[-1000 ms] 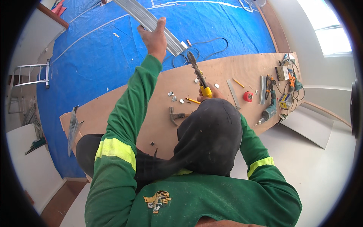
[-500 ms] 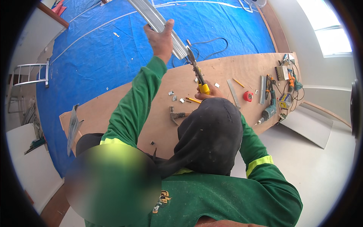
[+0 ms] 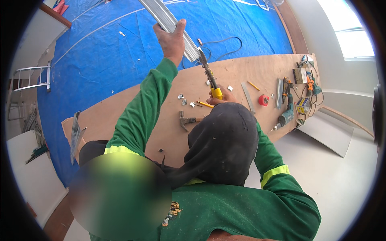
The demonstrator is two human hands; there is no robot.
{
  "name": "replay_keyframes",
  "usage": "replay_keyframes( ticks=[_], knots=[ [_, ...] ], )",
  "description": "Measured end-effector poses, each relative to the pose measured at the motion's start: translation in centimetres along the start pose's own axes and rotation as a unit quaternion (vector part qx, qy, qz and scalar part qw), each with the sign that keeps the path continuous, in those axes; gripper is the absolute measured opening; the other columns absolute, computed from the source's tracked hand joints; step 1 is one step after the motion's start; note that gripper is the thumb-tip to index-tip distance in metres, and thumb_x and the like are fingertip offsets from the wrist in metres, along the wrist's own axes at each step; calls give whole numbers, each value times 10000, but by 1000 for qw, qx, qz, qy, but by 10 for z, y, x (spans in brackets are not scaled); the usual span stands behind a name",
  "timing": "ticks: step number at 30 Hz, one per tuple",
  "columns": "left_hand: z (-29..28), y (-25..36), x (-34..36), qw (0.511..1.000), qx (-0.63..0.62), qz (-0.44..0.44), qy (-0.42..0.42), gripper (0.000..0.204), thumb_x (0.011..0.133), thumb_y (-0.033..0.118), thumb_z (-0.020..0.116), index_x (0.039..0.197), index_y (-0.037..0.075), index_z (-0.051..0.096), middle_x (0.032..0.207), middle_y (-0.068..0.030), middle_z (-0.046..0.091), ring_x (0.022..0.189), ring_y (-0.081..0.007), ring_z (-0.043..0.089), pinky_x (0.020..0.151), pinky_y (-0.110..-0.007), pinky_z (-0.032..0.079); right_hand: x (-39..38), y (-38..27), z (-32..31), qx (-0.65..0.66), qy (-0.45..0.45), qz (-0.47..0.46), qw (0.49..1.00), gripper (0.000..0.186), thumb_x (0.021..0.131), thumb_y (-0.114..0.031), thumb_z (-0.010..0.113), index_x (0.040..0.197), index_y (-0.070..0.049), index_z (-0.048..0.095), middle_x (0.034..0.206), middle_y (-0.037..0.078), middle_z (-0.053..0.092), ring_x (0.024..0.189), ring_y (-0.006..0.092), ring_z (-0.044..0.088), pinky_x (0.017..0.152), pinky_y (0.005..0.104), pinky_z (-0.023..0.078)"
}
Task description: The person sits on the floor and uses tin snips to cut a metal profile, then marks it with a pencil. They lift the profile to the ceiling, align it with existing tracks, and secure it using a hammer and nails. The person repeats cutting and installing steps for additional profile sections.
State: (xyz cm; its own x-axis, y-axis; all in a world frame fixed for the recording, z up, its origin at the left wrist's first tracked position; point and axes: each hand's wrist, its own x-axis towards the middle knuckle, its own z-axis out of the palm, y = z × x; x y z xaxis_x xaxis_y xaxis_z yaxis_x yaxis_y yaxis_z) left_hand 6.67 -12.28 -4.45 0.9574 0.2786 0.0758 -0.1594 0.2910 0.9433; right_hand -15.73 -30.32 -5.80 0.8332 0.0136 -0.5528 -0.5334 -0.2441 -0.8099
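A ribbed grey metal channel [image 3: 161, 14] slants down from the far edge of the view. My left hand [image 3: 172, 44] is closed on its side near the lower end, thumb pointing up. In my right hand [image 3: 227, 97] are tin snips [image 3: 217, 94] with yellow grips. Their jaws meet the channel's end corner; how deep they bite I cannot make out. A dark cloth-covered rounded shape [image 3: 225, 144] hides my right wrist and part of the forearm. Below the snips, a yellow pencil [image 3: 206, 104] and small metal offcuts [image 3: 184, 102] lie on the wooden board [image 3: 161, 96].
A hammer [image 3: 183, 121] lies on the board near the dark shape. Rightward are a flat metal strip [image 3: 248, 97], a red tape measure [image 3: 263, 100], and a teal drill [image 3: 286, 116] among cords. Metal pieces [image 3: 75, 136] stand at the left end. Blue sheeting [image 3: 100, 68] covers the floor beyond.
The whole view has shifted very slightly. Both hands keep their grips, and the snips stay at the channel's end.
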Motion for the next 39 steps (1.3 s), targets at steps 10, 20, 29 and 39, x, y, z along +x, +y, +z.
replay_keyframes(
  ticks=[10, 20, 29, 39],
  knots=[
    [-1, -6, 3, 1000, 10, 12, 26, 723, 910, 288, 902, 1336, -31, 412, 1120, -137, 607, 998, -204, 609, 907, -377, 540, 4, 7, 2, 41, -10, 18, 999, 515, 879, -180, 880, 1309, -71, 618, 1150, 59, 653, 1136, 199, 661, 1009, 388, 487],
    [-1, -7, 1, 999, 20, 19, 24, 753, 908, 323, 899, 1346, -43, 408, 1134, -149, 591, 1000, -214, 606, 901, -384, 539, -6, -10, 7, 67, -26, 20, 997, 556, 929, -232, 839, 1367, -20, 570, 1147, 92, 640, 1103, 208, 657, 949, 392, 517],
    [1, -5, -2, 1000, 15, 15, 22, 727, 918, 265, 888, 1353, -38, 391, 1130, -146, 582, 986, -204, 599, 889, -387, 538, -3, -4, 8, 19, -7, 11, 1000, 584, 927, -255, 859, 1376, -18, 570, 1162, 101, 660, 1110, 228, 671, 954, 398, 522],
    [-3, -19, -5, 999, -9, -14, -31, 798, 869, 283, 920, 1380, -31, 393, 1150, -145, 597, 1017, -201, 608, 895, -385, 543, 5, 22, 16, -51, 62, 17, 997, 519, 891, -234, 894, 1306, -55, 639, 1050, 92, 708, 1014, 212, 698, 899, 402, 542]
  ],
)
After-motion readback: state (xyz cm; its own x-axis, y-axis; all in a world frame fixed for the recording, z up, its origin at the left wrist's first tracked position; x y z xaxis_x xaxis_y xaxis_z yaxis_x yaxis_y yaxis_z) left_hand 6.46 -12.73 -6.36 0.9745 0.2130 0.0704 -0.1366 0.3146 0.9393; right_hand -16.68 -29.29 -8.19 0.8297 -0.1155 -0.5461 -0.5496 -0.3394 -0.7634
